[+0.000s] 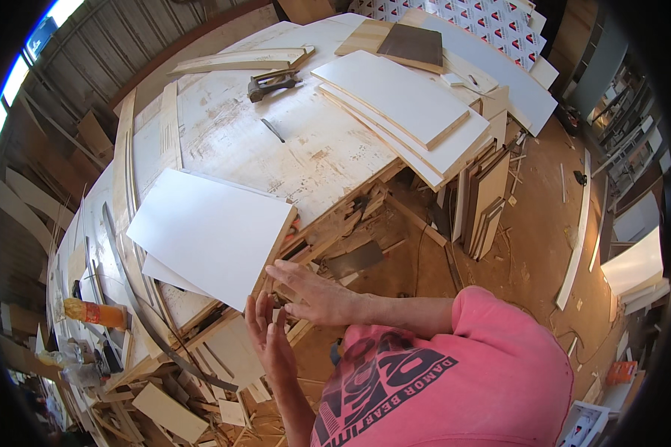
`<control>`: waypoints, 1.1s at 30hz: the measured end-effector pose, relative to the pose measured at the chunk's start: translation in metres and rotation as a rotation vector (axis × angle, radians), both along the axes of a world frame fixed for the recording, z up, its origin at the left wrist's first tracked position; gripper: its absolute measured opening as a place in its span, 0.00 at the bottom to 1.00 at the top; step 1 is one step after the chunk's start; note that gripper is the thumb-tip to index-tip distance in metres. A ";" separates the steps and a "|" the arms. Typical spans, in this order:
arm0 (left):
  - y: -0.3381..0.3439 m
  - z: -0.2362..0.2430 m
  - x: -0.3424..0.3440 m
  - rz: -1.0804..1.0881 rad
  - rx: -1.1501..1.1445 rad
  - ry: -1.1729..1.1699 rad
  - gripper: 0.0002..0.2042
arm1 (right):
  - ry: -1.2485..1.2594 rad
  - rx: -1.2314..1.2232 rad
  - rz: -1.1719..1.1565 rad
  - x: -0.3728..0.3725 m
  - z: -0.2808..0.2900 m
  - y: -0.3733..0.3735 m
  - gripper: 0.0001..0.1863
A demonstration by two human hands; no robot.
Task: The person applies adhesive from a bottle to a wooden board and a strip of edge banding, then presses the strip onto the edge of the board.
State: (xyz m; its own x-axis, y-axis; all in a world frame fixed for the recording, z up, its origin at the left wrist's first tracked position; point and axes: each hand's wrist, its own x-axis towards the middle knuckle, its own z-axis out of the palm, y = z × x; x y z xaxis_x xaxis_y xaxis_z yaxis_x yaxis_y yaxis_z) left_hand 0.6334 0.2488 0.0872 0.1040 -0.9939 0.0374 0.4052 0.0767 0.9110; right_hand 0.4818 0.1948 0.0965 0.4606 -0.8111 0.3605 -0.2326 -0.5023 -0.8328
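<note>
A dark tool [272,85] lies at 11 o'clock on the worktop [220,130], a thin dark strip [272,130] near it. A dark brown panel [411,46] sits at 1 o'clock, an orange bottle [97,314] at 8. On the floor [529,257], a long pale strip [577,237] stretches at 3.

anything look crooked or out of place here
Yes: on the worktable, the lower white panel sits askew, jutting out from under the top white panel instead of lining up. Wood scraps below also lie jumbled, which looks untidy.
</note>
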 end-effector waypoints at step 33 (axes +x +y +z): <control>-0.066 0.001 -0.265 -0.400 0.175 0.343 0.38 | -0.281 0.300 0.189 -0.274 -0.001 -0.038 0.08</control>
